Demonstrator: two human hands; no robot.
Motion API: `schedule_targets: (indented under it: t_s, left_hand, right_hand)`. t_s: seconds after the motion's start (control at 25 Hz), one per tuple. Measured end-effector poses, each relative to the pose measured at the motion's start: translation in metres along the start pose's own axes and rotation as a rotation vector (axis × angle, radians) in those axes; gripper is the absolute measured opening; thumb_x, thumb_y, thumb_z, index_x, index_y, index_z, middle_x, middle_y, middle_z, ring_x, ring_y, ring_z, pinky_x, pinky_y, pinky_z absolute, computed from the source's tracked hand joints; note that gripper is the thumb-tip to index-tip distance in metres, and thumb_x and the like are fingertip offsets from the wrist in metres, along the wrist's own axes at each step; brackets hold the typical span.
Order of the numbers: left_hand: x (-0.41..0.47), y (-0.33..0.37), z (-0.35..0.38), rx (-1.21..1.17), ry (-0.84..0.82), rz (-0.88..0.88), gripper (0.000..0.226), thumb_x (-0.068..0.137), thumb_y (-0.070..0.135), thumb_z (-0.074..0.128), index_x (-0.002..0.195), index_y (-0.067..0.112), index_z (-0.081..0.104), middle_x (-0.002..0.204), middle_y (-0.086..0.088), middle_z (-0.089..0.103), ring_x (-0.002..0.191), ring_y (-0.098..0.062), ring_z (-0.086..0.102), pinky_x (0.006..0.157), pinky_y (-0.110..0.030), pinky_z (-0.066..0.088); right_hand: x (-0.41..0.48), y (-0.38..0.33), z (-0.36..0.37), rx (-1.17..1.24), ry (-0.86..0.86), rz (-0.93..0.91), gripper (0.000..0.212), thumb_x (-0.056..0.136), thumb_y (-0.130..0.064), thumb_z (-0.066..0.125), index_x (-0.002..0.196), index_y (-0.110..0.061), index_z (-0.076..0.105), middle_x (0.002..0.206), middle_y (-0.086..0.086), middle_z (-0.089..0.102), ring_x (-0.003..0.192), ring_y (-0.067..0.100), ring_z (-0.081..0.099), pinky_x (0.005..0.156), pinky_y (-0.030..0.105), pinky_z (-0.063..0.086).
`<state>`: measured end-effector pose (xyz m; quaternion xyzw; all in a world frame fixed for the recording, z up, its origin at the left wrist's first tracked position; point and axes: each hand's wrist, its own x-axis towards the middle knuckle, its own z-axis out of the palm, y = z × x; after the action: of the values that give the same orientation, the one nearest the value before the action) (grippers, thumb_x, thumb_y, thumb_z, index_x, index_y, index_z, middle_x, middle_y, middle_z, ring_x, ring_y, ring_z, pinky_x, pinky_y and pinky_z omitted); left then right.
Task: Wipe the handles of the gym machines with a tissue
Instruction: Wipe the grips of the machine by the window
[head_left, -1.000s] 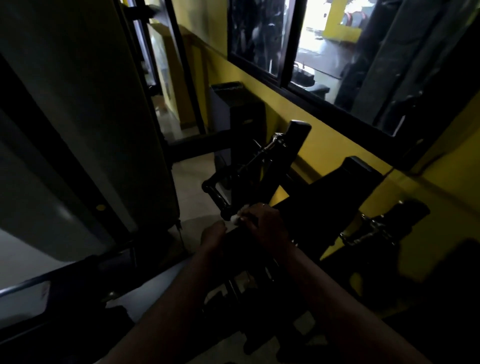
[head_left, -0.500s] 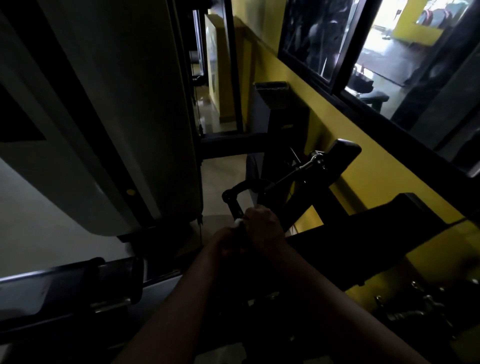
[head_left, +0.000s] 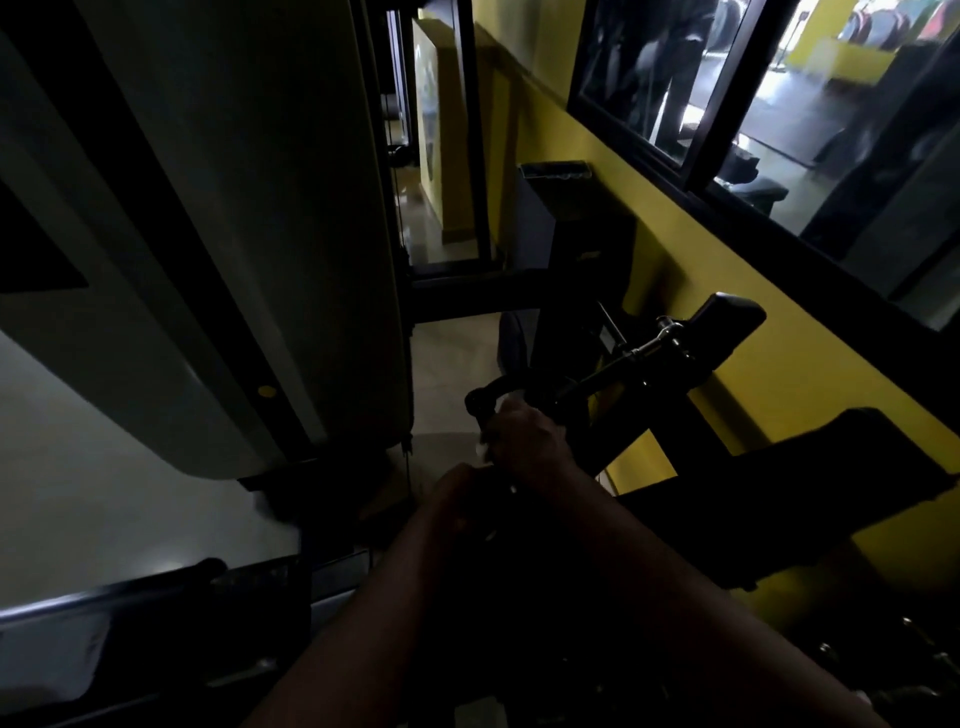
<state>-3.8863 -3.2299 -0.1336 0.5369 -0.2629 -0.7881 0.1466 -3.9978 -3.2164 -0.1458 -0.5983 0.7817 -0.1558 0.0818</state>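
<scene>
Head view, looking down in dim light at a black machine handle (head_left: 475, 404) in the middle of the frame, close in front of the person. The right hand (head_left: 524, 441) is wrapped round the handle's grip, knuckles up and fingers curled over it. A white tissue (head_left: 483, 449) is bunched under those fingers, a small crumpled edge of it poking out at the hand's left side. The tissue lies against the grip, just below the handle's curved upper end. The left hand (head_left: 456, 500) sits just below and to the left of the right, touching or nearly touching it at the lower end of the grip. It is too dark to tell whether its fingers are closed on anything. From the handle a metal link (head_left: 655, 344) runs up and right to a black padded block (head_left: 727, 317). A broad grey machine cover (head_left: 218, 234) fills the left side, and a yellow wall (head_left: 789, 374) with a dark-framed window (head_left: 649, 78) runs along the right. Pale floor tiles (head_left: 452, 358) show between them, beyond the handle.
</scene>
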Motion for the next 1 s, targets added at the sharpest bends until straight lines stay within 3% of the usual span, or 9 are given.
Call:
schedule_targets:
  t_s: [0.16, 0.24, 0.36, 0.4, 0.52, 0.6, 0.72, 0.84, 1.0]
  left_hand:
    - [0.007, 0.029, 0.008, -0.204, 0.030, -0.046, 0.035, 0.103, 0.016, 0.028, 0.084, -0.001, 0.052, 0.078, -0.011, 0.047, 0.066, -0.026, 0.041, 0.064, -0.034, 0.038]
    - [0.016, 0.039, 0.008, -0.150, 0.038, -0.093, 0.041, 0.103, 0.029, 0.029, 0.084, 0.002, 0.054, 0.082, -0.012, 0.051, 0.070, -0.028, 0.044, 0.075, -0.037, 0.040]
    - [0.031, 0.048, -0.003, 0.014, -0.004, -0.162, 0.065, 0.097, 0.059, 0.028, 0.085, 0.005, 0.062, 0.090, -0.016, 0.059, 0.081, -0.034, 0.052, 0.098, -0.050, 0.036]
    - [0.037, 0.051, -0.007, 0.040, -0.034, -0.179, 0.071, 0.094, 0.066, 0.027, 0.088, 0.005, 0.063, 0.093, -0.017, 0.060, 0.084, -0.035, 0.053, 0.101, -0.052, 0.035]
    - [0.049, 0.057, -0.014, 0.060, -0.090, -0.213, 0.081, 0.090, 0.074, 0.023, 0.091, 0.004, 0.064, 0.095, -0.019, 0.060, 0.086, -0.037, 0.054, 0.101, -0.053, 0.035]
    - [0.054, 0.056, -0.015, 0.062, -0.126, -0.217, 0.084, 0.089, 0.077, 0.019, 0.093, 0.005, 0.063, 0.095, -0.017, 0.059, 0.086, -0.035, 0.053, 0.097, -0.051, 0.037]
    - [0.060, 0.058, -0.014, 0.106, -0.161, -0.223, 0.086, 0.087, 0.080, 0.018, 0.092, 0.006, 0.060, 0.095, -0.015, 0.058, 0.085, -0.032, 0.053, 0.092, -0.048, 0.037]
    - [0.064, 0.060, -0.011, 0.246, -0.131, -0.183, 0.080, 0.090, 0.076, 0.021, 0.085, 0.007, 0.060, 0.090, -0.011, 0.060, 0.082, -0.031, 0.055, 0.093, -0.047, 0.040]
    - [0.072, 0.057, -0.009, 0.258, -0.125, -0.164, 0.081, 0.088, 0.077, 0.024, 0.088, 0.005, 0.061, 0.090, -0.012, 0.062, 0.083, -0.032, 0.057, 0.090, -0.046, 0.045]
  right_hand:
    - [-0.010, 0.002, -0.002, -0.317, -0.158, -0.081, 0.025, 0.092, -0.019, 0.052, 0.105, -0.005, 0.069, 0.108, 0.014, 0.062, 0.096, 0.030, 0.062, 0.082, 0.035, 0.050]
    - [0.011, 0.001, 0.002, -0.378, -0.154, -0.094, 0.024, 0.091, -0.021, 0.055, 0.105, -0.006, 0.067, 0.104, 0.012, 0.060, 0.095, 0.028, 0.063, 0.079, 0.032, 0.050]
    - [0.041, 0.000, 0.013, -0.154, -0.008, 0.020, 0.026, 0.094, -0.011, 0.049, 0.113, 0.002, 0.060, 0.102, 0.001, 0.059, 0.083, -0.009, 0.060, 0.059, 0.007, 0.045]
    - [0.041, -0.001, 0.014, -0.122, 0.019, 0.088, 0.028, 0.096, -0.011, 0.047, 0.116, 0.003, 0.060, 0.109, 0.003, 0.061, 0.086, -0.010, 0.059, 0.058, 0.003, 0.042]
    - [0.034, -0.011, 0.010, -0.021, 0.008, 0.202, 0.029, 0.095, -0.006, 0.047, 0.119, 0.004, 0.061, 0.126, 0.016, 0.058, 0.113, 0.022, 0.053, 0.064, 0.001, 0.041]
    - [0.014, -0.019, 0.002, 0.002, -0.016, 0.197, 0.020, 0.087, -0.003, 0.059, 0.105, 0.002, 0.068, 0.113, 0.018, 0.063, 0.104, 0.031, 0.058, 0.074, 0.018, 0.050]
    - [-0.013, -0.018, 0.012, -0.182, 0.136, 0.108, 0.022, 0.050, -0.003, 0.087, 0.062, -0.008, 0.069, 0.068, 0.010, 0.066, 0.063, 0.026, 0.066, 0.054, 0.027, 0.053]
    - [0.016, -0.017, 0.017, -0.070, 0.044, 0.175, 0.013, 0.088, -0.008, 0.058, 0.094, -0.005, 0.069, 0.101, 0.010, 0.063, 0.093, 0.026, 0.065, 0.075, 0.028, 0.049]
    - [0.056, -0.021, 0.002, 0.036, 0.091, 0.393, 0.026, 0.095, -0.018, 0.053, 0.114, -0.005, 0.064, 0.118, 0.014, 0.064, 0.110, 0.028, 0.059, 0.082, 0.029, 0.043]
